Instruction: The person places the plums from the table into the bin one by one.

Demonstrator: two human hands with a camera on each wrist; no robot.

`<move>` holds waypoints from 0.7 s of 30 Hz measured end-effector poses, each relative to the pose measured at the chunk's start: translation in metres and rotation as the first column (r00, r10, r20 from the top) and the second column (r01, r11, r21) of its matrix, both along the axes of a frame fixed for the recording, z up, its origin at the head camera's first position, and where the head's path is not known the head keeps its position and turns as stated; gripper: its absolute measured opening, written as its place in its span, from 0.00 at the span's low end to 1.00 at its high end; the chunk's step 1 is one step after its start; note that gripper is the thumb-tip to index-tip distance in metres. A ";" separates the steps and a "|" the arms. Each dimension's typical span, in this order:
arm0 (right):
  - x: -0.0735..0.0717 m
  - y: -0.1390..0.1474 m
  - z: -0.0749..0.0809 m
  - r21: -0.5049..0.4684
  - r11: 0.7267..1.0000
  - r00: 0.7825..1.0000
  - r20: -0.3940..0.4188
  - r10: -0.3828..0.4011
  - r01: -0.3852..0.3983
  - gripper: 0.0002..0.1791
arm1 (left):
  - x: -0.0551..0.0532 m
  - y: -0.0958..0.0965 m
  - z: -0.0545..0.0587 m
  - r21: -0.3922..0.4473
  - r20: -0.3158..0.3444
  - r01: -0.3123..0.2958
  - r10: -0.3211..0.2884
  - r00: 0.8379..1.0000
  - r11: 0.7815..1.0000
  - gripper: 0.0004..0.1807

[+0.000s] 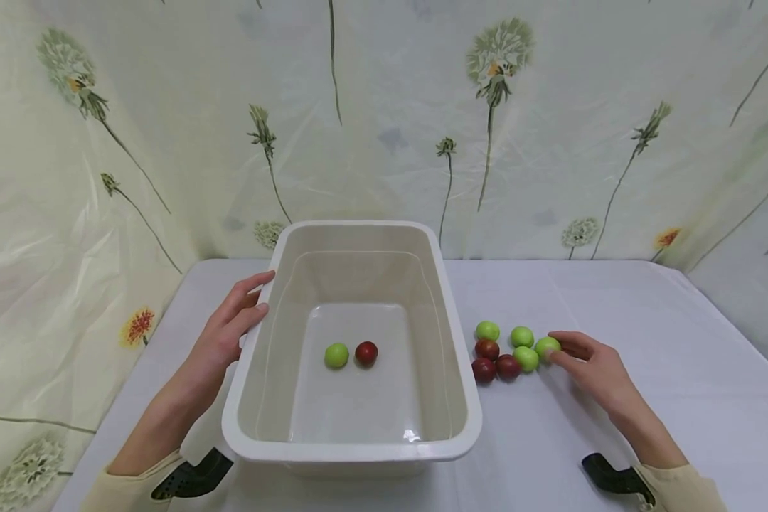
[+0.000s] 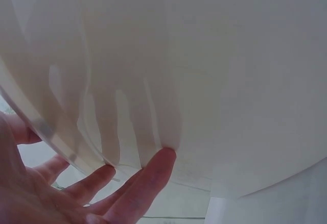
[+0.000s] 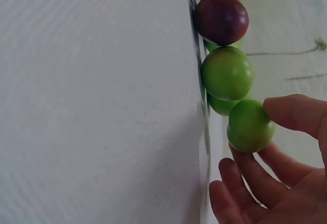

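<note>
R hand (image 1: 592,366) pinches a green fruit (image 3: 251,127) btwn thumb & fingers, on the R of the tub (image 1: 352,451). Near it on the surface (image 1: 653,341): 3 other green fruits (image 1: 525,359) & 3 red fruits (image 1: 508,367), bunched up. L hand (image 1: 220,341): fingers fairly straight, touching tub's L side. Tub bottom has 1 loose green fruit (image 1: 336,355) & 1 loose red fruit (image 1: 366,354), slightly apart.

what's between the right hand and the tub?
Three green fruits and three red fruits, besides the pinched fruit in the right hand. The head view shows it.
</note>
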State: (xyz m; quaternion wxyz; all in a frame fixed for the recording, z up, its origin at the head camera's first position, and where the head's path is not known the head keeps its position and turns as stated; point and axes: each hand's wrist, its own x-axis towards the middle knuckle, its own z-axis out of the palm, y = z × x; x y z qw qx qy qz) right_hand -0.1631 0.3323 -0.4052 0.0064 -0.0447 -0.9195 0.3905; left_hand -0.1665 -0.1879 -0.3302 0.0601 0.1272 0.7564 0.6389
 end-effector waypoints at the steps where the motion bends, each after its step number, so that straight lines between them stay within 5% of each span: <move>1: 0.000 0.000 0.000 -0.006 1.000 1.000 -0.003 -0.015 0.015 0.32 | 0.000 0.000 0.000 0.002 0.000 -0.001 0.001 1.000 1.000 0.28; 21: 0.003 -0.014 0.004 -0.089 0.995 0.996 -0.068 -0.059 0.053 0.33 | 0.001 0.003 0.000 0.011 0.001 -0.016 0.016 1.000 1.000 0.27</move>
